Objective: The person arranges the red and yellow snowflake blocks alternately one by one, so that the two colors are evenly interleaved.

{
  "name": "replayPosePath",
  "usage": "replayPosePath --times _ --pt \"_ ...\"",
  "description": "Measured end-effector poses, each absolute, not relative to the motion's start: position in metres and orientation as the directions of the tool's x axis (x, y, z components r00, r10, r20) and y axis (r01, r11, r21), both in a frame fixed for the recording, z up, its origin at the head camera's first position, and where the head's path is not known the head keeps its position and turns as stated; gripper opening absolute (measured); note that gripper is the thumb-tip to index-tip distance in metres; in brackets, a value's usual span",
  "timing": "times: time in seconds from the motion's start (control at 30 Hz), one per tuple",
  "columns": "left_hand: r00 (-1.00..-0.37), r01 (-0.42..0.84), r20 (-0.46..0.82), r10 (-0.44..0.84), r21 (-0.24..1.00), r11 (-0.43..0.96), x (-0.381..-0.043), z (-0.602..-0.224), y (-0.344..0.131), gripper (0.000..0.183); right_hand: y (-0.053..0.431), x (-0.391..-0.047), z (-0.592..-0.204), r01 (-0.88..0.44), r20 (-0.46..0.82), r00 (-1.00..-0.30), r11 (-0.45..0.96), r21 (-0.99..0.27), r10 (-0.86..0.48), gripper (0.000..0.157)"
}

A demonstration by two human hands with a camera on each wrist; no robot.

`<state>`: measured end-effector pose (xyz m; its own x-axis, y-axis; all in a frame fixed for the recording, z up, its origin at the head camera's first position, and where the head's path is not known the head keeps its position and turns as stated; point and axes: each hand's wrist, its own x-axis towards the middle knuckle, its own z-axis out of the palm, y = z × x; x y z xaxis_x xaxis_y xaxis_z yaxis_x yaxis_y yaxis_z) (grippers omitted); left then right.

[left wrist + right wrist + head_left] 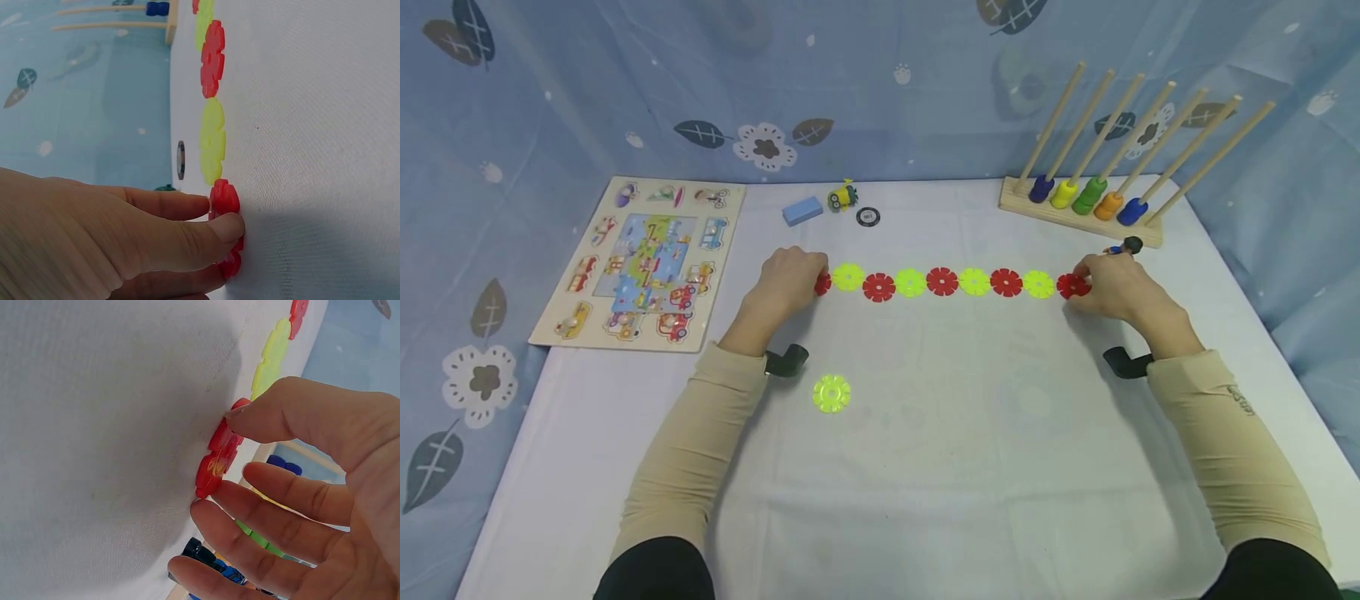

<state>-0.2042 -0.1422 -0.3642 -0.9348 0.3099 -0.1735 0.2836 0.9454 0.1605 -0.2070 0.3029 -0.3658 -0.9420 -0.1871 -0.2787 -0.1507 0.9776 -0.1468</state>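
Observation:
A row of flower-shaped plastic discs, red and yellow-green by turns, lies across the white tabletop. At its left end my left hand [786, 283] pinches a red flower-shaped disc [225, 197] between thumb and fingers, covering much of it. My right hand [1123, 287] holds the red flower-shaped disc [215, 459] at the other end, thumb on one edge and fingertips at the opposite one. Between the hands run the other discs, such as a red disc [942, 282] near the middle. A loose yellow-green disc [831, 393] lies apart, below the left hand.
A wooden puzzle board [715, 275] lies at the left. Along the back are a blue block [802, 211], a small yellow-green toy [843, 197] and a black round token [868, 217]. A bead rack [1045, 212] stands at back right, with a small toy figure [1127, 245] before it.

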Motion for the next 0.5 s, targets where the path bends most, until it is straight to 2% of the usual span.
replayPosePath --times 0.23,0.5 --pt "-0.935 0.284 -0.173 0.309 0.157 0.946 -0.204 -0.366 -0.143 0.028 0.298 -0.200 -0.359 -0.153 -0.278 -0.942 0.976 -0.153 -0.191 0.051" --pt "-0.937 0.295 -0.158 0.313 0.129 0.947 -0.205 -0.366 -0.142 0.026 0.254 -0.183 -0.343 -0.303 -0.169 -0.934 0.948 -0.097 -0.316 0.046"
